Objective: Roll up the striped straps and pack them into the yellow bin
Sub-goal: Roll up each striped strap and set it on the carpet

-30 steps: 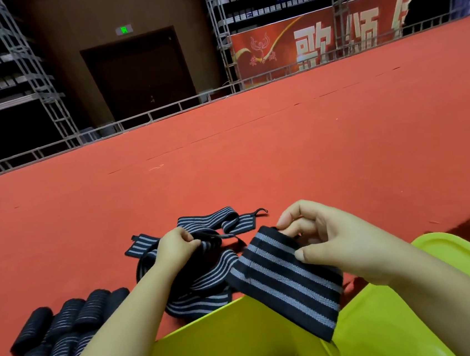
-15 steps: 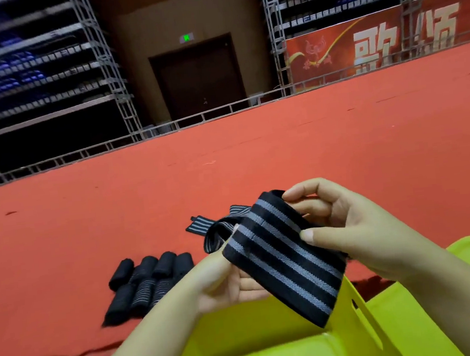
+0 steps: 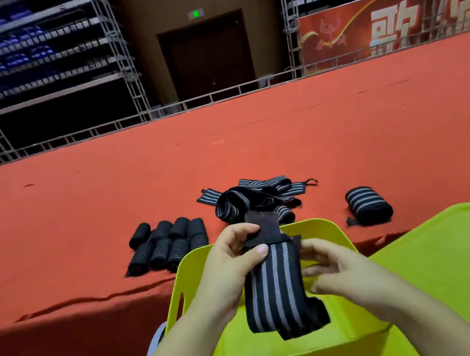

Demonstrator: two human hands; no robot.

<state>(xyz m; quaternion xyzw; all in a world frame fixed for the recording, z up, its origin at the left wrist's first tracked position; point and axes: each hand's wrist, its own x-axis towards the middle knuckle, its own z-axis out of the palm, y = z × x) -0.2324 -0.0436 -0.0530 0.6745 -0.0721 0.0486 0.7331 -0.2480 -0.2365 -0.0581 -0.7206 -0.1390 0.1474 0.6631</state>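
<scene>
I hold one black strap with grey stripes [image 3: 277,289] lengthwise over the yellow bin [image 3: 191,266]. My left hand [image 3: 234,262] pinches its dark top end between thumb and fingers. My right hand [image 3: 336,271] grips its right edge with curled fingers. The strap's lower end hangs folded inside the bin. A loose tangle of unrolled straps [image 3: 259,201] lies on the red carpet beyond the bin. Several rolled straps [image 3: 168,242] lie in rows to the left, and one rolled strap [image 3: 368,204] sits alone to the right.
A yellow-green lid or second bin [image 3: 445,257] lies at the right, next to the bin. The red carpeted platform [image 3: 87,222] drops off at a shadowed front edge on the left. Metal railing and scaffolding stand at the far edge.
The strap has turned from slanting to lengthwise and come lower over the bin. My left hand has come up from under it and now pinches its top end. The view has shifted.
</scene>
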